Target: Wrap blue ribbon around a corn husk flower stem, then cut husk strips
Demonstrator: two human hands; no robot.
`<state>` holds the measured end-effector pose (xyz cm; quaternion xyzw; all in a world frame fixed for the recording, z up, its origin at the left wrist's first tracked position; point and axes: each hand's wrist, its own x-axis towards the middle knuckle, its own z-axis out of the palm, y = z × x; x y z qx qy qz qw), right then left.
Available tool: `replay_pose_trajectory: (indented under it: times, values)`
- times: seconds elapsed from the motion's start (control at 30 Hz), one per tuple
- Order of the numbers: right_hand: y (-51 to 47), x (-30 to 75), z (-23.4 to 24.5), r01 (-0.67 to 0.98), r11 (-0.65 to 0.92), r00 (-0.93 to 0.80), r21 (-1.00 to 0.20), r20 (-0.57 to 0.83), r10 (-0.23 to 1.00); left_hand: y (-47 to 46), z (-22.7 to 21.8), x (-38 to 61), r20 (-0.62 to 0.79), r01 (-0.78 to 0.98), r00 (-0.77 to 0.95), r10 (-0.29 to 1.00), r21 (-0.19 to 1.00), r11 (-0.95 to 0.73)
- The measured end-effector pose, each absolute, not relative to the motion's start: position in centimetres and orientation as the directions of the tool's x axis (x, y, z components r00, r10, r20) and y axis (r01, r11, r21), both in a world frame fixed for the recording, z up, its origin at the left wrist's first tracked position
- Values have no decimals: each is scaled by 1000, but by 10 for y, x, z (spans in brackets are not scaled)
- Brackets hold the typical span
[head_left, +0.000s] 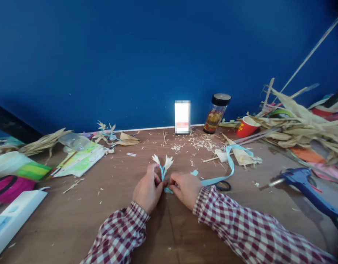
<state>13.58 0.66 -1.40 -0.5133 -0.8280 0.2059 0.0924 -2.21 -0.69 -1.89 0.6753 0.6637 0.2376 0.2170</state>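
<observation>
Left hand is pinched nearly closed on one blue flower stem with two white blooms, mid-surface, and the right hand is pinched on one blue ribbon curling off right. Kinda cluttered otherwise: one glue gun right, one bottle and one red cup far right, one power strip near left.

The single head-worn view looks forward and down across the brown tabletop to the far blue wall, near enough that the left hand and right hand sit just below centre, both checked sleeves leaving at the near edge.
</observation>
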Motion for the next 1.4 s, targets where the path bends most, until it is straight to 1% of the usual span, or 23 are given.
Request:
replay_pose_trajectory:
  times: [0.1,0.2,0.3,0.4,0.57,0.67,0.73,0.77,0.83,0.9,0.93,0.97,1.03,1.1,1.13,1.27,1.4]
  values:
    - [7,138,-13,811,426,-479,-401,-35,877,-7,-16,-22,16,814,63,998,577,-61]
    - [9,139,-10,815,463,-494,-349,0,869,-5,-13,-23,-15,811,118,993,578,-87]
    - [14,141,-9,824,482,-497,-299,27,867,-4,-13,-24,-9,810,126,992,578,-98]
    - [19,144,-10,819,500,-507,-279,56,860,-4,-14,-25,-23,812,127,992,577,-90]
    - [25,145,-13,827,492,-507,-271,19,862,-4,-15,-25,-25,811,144,989,576,-103]
    - [25,145,-11,856,445,-471,-263,-39,881,-4,-14,-24,-17,810,159,987,574,-121]
    - [23,147,-7,872,420,-445,-251,-52,894,-4,-13,-24,-17,813,151,988,571,-115]
    - [23,149,-4,874,420,-441,-245,-34,897,-4,-13,-24,-17,813,146,989,572,-110]
    - [20,153,2,862,446,-447,-239,54,893,-4,-14,-24,-11,807,143,990,579,-111]
    - [15,156,8,837,492,-468,-242,151,871,-4,-14,-25,4,801,150,989,586,-124]
    - [12,156,10,809,534,-504,-246,177,846,-4,-15,-25,11,799,154,988,587,-132]
    - [8,156,11,765,593,-564,-250,185,805,-4,-15,-26,17,798,157,987,587,-137]
    - [1,153,8,641,726,-710,-250,167,684,-4,-16,-26,13,799,160,987,586,-137]
    - [-6,148,0,549,803,-796,-230,149,587,-4,-16,-26,-3,802,159,987,584,-127]
    - [-9,145,-5,539,815,-805,-210,156,573,-4,-16,-27,-10,802,158,987,584,-122]
    - [-11,140,-21,570,809,-784,-144,201,588,-4,-16,-27,-9,803,168,986,581,-131]
    - [-10,142,-25,583,804,-774,-116,222,593,-5,-17,-26,-23,804,172,985,581,-127]
